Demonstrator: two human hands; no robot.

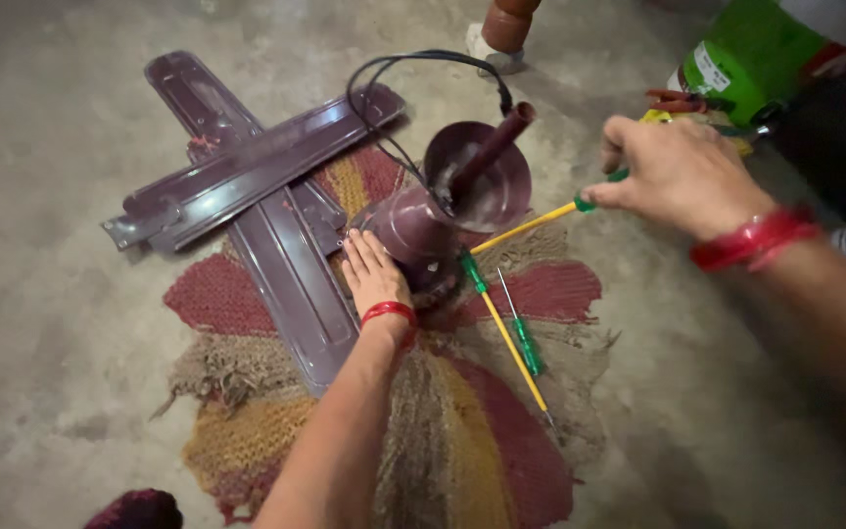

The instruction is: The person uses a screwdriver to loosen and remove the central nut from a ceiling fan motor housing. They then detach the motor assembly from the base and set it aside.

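While the left hand (374, 274) lies flat and open against the maroon fan motor (413, 235), the right hand (678, 176) pinches the green end of a yellow screwdriver (531, 223) whose tip reaches toward the motor. Just right of the left wrist lie two more tools on the woven mat (501, 460) — a second yellow screwdriver (506, 338) and a small green one (523, 338). Left of the left hand, fan blades (247, 186) lie crossed on the concrete floor (41, 323). Beyond the right hand stands a green canister (751, 54).
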